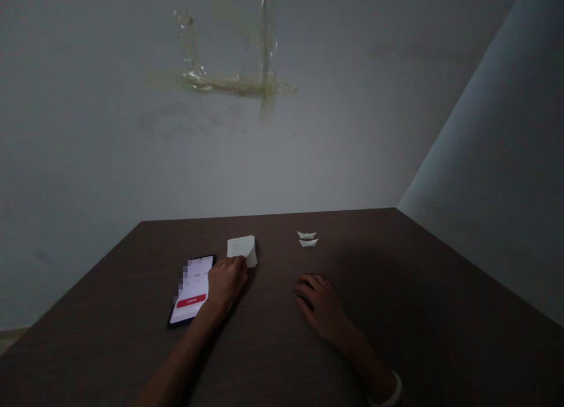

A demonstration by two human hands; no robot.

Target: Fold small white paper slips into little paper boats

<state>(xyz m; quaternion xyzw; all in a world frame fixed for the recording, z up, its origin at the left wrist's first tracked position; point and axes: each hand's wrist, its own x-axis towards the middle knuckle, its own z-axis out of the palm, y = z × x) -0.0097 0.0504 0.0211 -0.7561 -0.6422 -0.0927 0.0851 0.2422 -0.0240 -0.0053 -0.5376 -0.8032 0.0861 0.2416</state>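
Note:
A small stack of white paper sheets (241, 246) lies toward the back of the table, left of the middle. My left hand (228, 278) is at its near edge with the fingers closed on a paper sheet, whose right corner looks bent up. The fingertips are hidden behind the knuckles. Lower right, my right hand (319, 306) rests on the tabletop, fingers slightly spread and holding nothing. Beyond it are two small folded paper boats (308, 242), one behind the other, which the hand does not touch.
A phone (192, 291) with a lit screen lies beside my left wrist, partly covered by the hand. The dark brown table (273, 348) meets a grey wall (335, 148) at the back. Old tape (224, 87) clings to that wall. Another wall (497, 178) stands on the right.

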